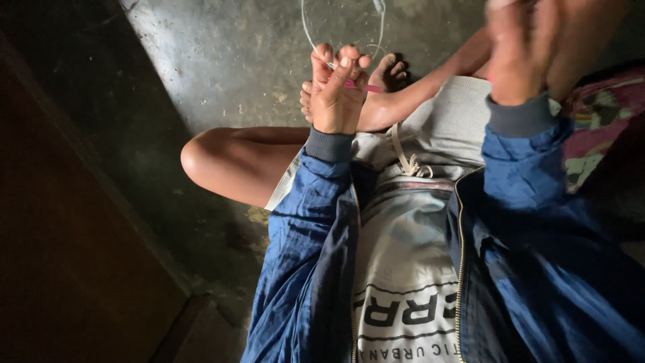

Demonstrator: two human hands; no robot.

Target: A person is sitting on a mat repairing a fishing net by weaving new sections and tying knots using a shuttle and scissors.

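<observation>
One bare concrete floor [222, 60], grey and scuffed, lit in a slanting band, dark along the left edge beside a brown wooden panel [67, 255]. Seated cross-legged there, knee [208, 158] out left, foot [388, 70] just behind the left hand [334, 91]. Left fingers closed, pinching a thin clear line [308, 30] and a pink strip [359, 86]; line looping up toward the top edge. Right hand [521, 50] raised and blurred near the top right; grip impossible to tell. Patterned cloth [598, 128] at the right edge, partly hidden by a blue sleeve [531, 181].
</observation>
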